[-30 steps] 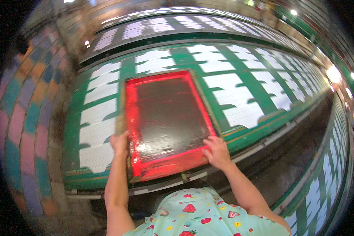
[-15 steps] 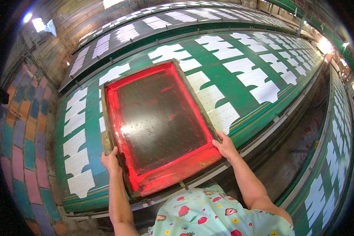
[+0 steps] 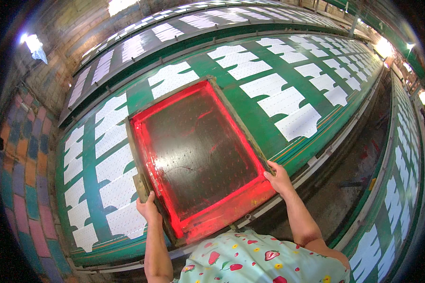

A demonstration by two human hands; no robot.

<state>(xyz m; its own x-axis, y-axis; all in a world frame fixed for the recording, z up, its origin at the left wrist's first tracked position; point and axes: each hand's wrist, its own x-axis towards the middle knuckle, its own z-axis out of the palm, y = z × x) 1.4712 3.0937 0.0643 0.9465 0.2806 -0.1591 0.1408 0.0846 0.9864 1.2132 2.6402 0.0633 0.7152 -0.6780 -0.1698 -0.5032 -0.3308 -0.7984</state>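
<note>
A large screen-printing frame (image 3: 200,231), red around the inside border with a dark mesh, lies over the green table in front of me. My left hand (image 3: 148,207) grips its left rail near the lower corner, thumb on top. On the opposite rail, my right hand (image 3: 278,178) is closed around the edge, also near the lower corner. White cut fabric pieces (image 3: 123,188) with small dots lie in rows left of the frame, and more fabric pieces (image 3: 281,101) lie to its right. Whatever is under the mesh is hidden.
The long green printing table (image 3: 231,99) stretches away to the far right. Behind it runs another table (image 3: 179,33) with white pieces. A third table (image 3: 387,221) stands on my right across a dark aisle (image 3: 359,174). A painted brick wall (image 3: 30,188) stands at the left.
Both hands have shifted the frame rightward along the table. It now covers fabric pieces that lay beside it, and a column of dotted pieces shows on its left. My view has moved too.
</note>
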